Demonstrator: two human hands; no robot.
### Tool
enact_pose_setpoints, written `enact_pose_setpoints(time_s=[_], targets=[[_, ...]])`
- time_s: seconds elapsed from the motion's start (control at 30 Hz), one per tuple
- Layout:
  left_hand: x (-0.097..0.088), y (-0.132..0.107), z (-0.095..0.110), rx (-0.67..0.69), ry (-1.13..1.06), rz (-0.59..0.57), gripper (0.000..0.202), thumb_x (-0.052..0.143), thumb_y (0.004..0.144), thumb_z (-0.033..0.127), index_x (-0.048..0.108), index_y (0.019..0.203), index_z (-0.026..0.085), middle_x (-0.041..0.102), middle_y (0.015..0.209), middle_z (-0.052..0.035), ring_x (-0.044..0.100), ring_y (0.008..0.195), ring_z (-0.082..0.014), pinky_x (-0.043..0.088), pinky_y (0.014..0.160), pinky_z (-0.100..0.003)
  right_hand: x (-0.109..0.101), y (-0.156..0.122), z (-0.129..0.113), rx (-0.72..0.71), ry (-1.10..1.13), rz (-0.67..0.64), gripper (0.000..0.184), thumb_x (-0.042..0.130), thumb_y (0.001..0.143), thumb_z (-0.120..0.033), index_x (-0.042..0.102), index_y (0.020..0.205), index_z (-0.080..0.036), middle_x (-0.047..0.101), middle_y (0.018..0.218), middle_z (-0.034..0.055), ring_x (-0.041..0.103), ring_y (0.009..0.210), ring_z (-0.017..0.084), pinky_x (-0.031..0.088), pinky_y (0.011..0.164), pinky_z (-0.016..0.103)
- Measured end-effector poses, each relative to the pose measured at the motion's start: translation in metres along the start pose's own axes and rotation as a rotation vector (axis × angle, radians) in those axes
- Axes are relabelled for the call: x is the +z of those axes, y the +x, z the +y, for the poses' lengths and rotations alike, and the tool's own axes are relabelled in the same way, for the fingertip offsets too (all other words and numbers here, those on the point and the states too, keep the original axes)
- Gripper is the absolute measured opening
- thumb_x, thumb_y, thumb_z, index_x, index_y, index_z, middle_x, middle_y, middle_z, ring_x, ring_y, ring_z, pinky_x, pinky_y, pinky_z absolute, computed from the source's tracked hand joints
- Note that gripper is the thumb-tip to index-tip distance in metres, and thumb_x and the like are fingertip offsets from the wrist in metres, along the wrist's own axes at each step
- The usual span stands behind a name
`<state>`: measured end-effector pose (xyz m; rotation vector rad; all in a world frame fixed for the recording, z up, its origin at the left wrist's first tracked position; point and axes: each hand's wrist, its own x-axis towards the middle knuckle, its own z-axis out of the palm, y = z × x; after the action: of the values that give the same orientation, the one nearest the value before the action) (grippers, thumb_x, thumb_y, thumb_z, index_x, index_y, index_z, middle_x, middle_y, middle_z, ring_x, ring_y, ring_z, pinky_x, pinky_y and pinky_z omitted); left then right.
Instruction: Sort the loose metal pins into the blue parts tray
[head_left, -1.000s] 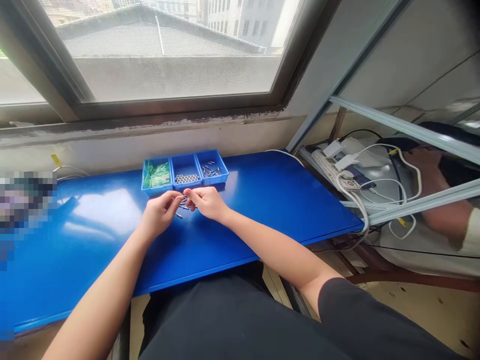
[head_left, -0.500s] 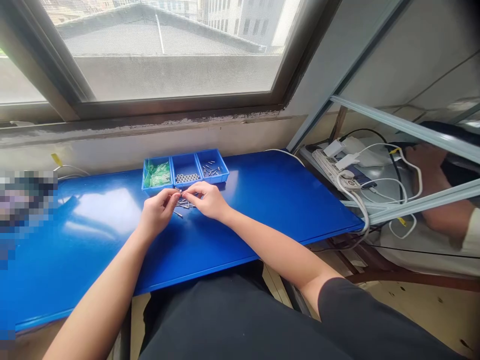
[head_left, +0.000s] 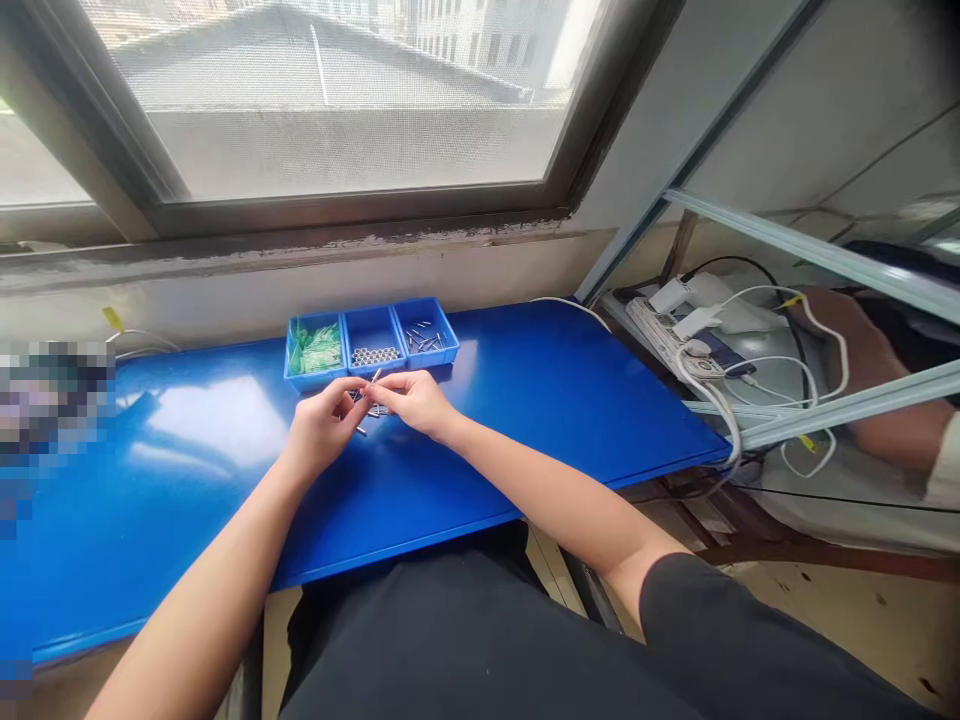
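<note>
My left hand and my right hand meet fingertip to fingertip above the blue table, in front of the bins. Both are closed in a pinch around a slim metal pin, whose end sticks up between the fingers; the rest of it is hidden. Beneath the fingers lies a loose pile of similar metal pins, partly covered by my hands. Just behind stands a blue three-part bin. It holds green-tinted plastic bags at left, small metal rings or nuts in the middle, and more pins at right.
The blue table runs under the window. On its right stands a metal frame, with a power strip, chargers and white cables behind it. Another person's arm is there. A blurred patch covers the far left.
My hands have shifted slightly, and the pin's end now points up between the fingertips. The other person's hand at the right has moved a little.
</note>
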<state>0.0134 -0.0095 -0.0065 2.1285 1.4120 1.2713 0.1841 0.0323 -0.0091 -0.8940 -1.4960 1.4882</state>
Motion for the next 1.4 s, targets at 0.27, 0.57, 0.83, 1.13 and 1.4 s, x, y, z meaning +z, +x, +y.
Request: enact_pose_setpoints(time_s=[0.27, 0.57, 0.83, 1.13, 1.4], targets=[[-0.002, 0.0, 0.003, 0.033, 0.037, 0.128, 0.02, 0.059, 0.091, 0.033, 0.069, 0.099, 0.017, 0.051, 0.054, 0.0066, 0.043, 0.047, -0.006, 0.038, 0.049, -0.017, 0.001, 0.001, -0.002, 0.067, 0.168, -0.001, 0.037, 0.076, 0.07, -0.048, 0.075, 0.082, -0.013, 0.071, 0.082, 0.0061, 0.059, 0.071, 0.012, 0.046, 0.056, 0.021], [-0.004, 0.002, 0.005, -0.032, 0.122, 0.13, 0.025, 0.057, 0.091, 0.038, 0.068, 0.084, 0.017, 0.046, 0.05, 0.0066, 0.038, 0.046, -0.0067, 0.036, 0.05, -0.019, 0.0, 0.004, -0.003, 0.039, 0.236, 0.083, 0.04, 0.081, 0.065, -0.046, 0.072, 0.086, -0.013, 0.071, 0.079, 0.005, 0.062, 0.069, 0.011, 0.047, 0.054, 0.021], [-0.006, 0.003, 0.004, -0.109, 0.114, -0.001, 0.031, 0.046, 0.095, 0.04, 0.067, 0.092, 0.016, 0.063, 0.067, 0.0006, 0.051, 0.055, -0.0103, 0.041, 0.056, -0.021, -0.001, 0.005, -0.012, 0.108, 0.343, 0.178, 0.029, 0.082, 0.066, -0.034, 0.07, 0.082, -0.014, 0.068, 0.073, 0.0014, 0.059, 0.063, 0.008, 0.048, 0.051, 0.017], [-0.005, 0.002, 0.003, -0.136, 0.124, -0.055, 0.027, 0.05, 0.093, 0.039, 0.066, 0.092, 0.018, 0.057, 0.06, 0.0033, 0.045, 0.05, -0.0094, 0.038, 0.052, -0.022, -0.017, 0.013, -0.021, 0.245, 0.337, 0.55, 0.005, 0.064, 0.086, -0.018, 0.066, 0.088, -0.015, 0.068, 0.083, 0.0029, 0.061, 0.063, 0.007, 0.049, 0.047, 0.015], [-0.005, 0.002, 0.003, -0.124, 0.119, -0.081, 0.027, 0.05, 0.092, 0.04, 0.066, 0.091, 0.018, 0.058, 0.06, 0.003, 0.045, 0.05, -0.0095, 0.038, 0.052, -0.022, -0.025, 0.016, -0.024, 0.225, 0.276, 0.606, 0.016, 0.057, 0.09, -0.019, 0.064, 0.104, -0.017, 0.069, 0.11, 0.0062, 0.068, 0.074, 0.01, 0.048, 0.042, 0.015]])
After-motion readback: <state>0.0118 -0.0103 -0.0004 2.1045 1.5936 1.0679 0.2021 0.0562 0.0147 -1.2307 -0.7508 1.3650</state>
